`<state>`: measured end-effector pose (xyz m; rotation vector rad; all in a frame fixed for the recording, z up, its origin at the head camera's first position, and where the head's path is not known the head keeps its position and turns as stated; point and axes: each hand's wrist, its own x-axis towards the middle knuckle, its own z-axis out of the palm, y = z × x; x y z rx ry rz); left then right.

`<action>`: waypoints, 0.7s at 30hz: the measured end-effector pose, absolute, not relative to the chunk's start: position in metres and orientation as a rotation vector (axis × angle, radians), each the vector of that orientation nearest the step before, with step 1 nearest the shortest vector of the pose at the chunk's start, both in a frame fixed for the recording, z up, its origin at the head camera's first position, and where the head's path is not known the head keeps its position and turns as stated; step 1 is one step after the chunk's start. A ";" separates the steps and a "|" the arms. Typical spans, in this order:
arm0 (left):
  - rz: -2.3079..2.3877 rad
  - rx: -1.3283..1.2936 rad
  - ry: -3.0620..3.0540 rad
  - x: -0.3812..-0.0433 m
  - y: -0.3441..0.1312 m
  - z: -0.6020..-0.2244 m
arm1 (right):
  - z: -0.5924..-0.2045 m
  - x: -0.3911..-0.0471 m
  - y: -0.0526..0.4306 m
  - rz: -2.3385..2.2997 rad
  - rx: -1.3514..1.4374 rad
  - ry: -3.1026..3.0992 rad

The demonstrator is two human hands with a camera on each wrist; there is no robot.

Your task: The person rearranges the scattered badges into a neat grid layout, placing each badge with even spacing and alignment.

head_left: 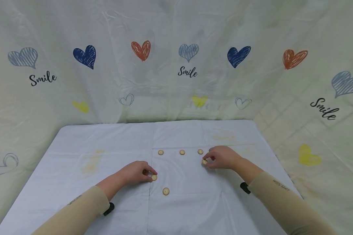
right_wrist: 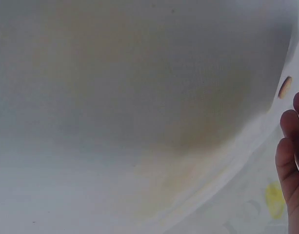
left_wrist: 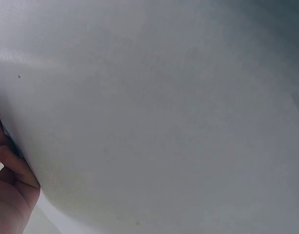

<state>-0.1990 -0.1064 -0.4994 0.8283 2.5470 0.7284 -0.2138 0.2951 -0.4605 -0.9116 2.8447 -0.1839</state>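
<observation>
In the head view my left hand (head_left: 136,172) pinches a small round wooden disc (head_left: 154,177) between thumb and fingertips, low over the white cloth. My right hand (head_left: 223,157) holds another wooden disc (head_left: 204,162) at its fingertips, just in front of the right disc (head_left: 200,151) of a row. Also in that row are a left disc (head_left: 160,152) and a middle disc (head_left: 182,152). Nearer me lies one more disc (head_left: 166,191), right of my left hand. The left wrist view catches my left hand (left_wrist: 15,190) at its edge, its disc hidden.
A white cloth (head_left: 111,143) with faint yellowish stains and creases covers the table. Behind and beside it hangs a pale curtain (head_left: 164,26) printed with hearts and "Smile". Dark wrist straps show under both beige sleeves (head_left: 85,205).
</observation>
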 end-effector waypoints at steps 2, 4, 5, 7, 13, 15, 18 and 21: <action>0.722 0.830 2.551 -0.199 -0.106 -0.500 | -0.462 -0.215 0.296 -0.192 -0.917 2.840; 0.714 0.832 2.555 -0.199 -0.106 -0.500 | -0.467 -0.218 0.297 -0.184 -0.923 2.834; 0.712 0.834 2.554 -0.199 -0.106 -0.499 | -0.469 -0.219 0.297 -0.175 -0.926 2.832; 0.712 0.836 2.555 -0.198 -0.106 -0.498 | -0.473 -0.221 0.298 -0.149 -0.931 2.830; 0.728 0.834 2.549 -0.196 -0.105 -0.494 | -0.477 -0.224 0.298 -0.115 -0.951 2.837; 0.730 0.831 2.549 -0.196 -0.105 -0.493 | -0.476 -0.224 0.298 -0.110 -0.948 2.839; 0.727 0.831 2.551 -0.196 -0.105 -0.493 | -0.475 -0.224 0.297 -0.103 -0.930 2.840; 0.725 0.830 2.554 -0.196 -0.106 -0.492 | -0.475 -0.224 0.296 -0.100 -0.920 2.842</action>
